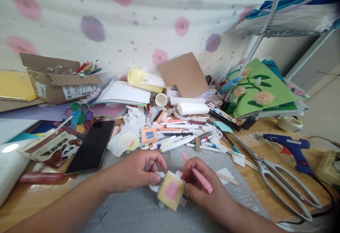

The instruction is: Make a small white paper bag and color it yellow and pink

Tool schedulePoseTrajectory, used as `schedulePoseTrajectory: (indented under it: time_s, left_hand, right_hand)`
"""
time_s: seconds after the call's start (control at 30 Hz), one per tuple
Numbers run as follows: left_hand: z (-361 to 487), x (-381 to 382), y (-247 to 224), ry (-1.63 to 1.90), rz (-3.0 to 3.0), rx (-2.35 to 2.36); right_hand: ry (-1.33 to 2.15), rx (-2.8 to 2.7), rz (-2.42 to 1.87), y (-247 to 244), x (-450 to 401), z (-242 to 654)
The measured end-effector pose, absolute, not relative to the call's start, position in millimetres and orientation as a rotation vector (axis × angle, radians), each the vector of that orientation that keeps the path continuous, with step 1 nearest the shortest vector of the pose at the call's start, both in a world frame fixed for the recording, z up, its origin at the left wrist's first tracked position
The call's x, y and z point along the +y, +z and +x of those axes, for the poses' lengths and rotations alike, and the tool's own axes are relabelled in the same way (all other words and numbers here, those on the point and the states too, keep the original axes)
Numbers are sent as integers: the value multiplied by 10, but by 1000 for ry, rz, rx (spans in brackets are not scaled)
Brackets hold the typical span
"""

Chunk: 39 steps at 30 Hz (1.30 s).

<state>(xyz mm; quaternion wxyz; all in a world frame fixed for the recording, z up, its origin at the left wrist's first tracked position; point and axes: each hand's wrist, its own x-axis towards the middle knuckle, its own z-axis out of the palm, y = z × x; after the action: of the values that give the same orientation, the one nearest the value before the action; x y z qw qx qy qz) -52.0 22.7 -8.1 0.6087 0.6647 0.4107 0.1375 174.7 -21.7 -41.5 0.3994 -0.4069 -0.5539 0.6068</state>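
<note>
A small square patch [171, 191], pink in the middle with a fuzzy-looking yellow border, is near the mat's front. Clear or whitish tabs stick out around its edges. To its left is my left hand [136, 171], fingers curved and thumb apart from them. The thumb tip is at the whitish piece by the patch's left corner; whether it presses there I cannot tell. My right hand [202, 181] is closed around a pink marker [201, 179], whose tip points up and left. Its thumb and fingertips meet the patch's right edge.
Under my hands lies a grey cutting mat [127, 211]. Pens and markers [183, 130] are heaped behind it. On the right are large scissors [268, 169] and a blue glue gun [292, 148] with a cord. A black phone [91, 146] lies left, before a cardboard box [63, 80].
</note>
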Motion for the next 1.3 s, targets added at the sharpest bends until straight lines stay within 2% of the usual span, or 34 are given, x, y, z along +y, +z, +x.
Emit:
schedulePoseTrajectory:
  time_s: [0.67,0.87,1.07,1.17,1.3]
  left_hand:
    - [-427,193,-43,235,1635,994]
    - [-398,191,-48,262,1683,1061]
    - [-372,193,-35,206,1641,1218]
    - [-382,204,-30,192,1595,1180]
    - [-398,233,-45,179,1569,1137]
  right_hand:
    - [1515,-1372,-1026,-395,-192,1795]
    - [1262,-1268,-1024,-362,-200,2020]
    - [1246,-1538,-1052,-131,-375,2145]
    - [1302,-1579,-1166,-69,-455,2061]
    - [1209,-1739,-1178,-87,-516,1924]
